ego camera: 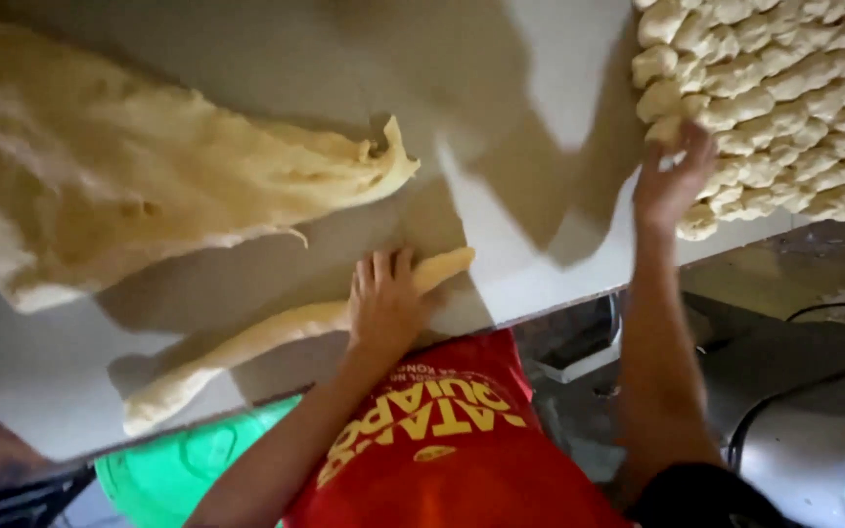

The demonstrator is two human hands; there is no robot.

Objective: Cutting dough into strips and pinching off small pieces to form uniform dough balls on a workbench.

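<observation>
My left hand (386, 305) lies flat, palm down with fingers apart, on a long thin rope of pale dough (246, 347) that runs along the near edge of the white table (530, 264). My right hand (672, 176) reaches to the near edge of a heap of small dough pieces (784, 108) at the right. Its fingers close on one dough piece (665, 130) at the heap's rim. A big flattened mass of dough (139, 186) spreads over the table's left half, its pointed end close to my left hand.
The table's edge runs diagonally just in front of my red shirt (462, 440). A green tub (178, 464) sits below the table at the left. Dark cables and a grey surface (794, 391) lie to the lower right.
</observation>
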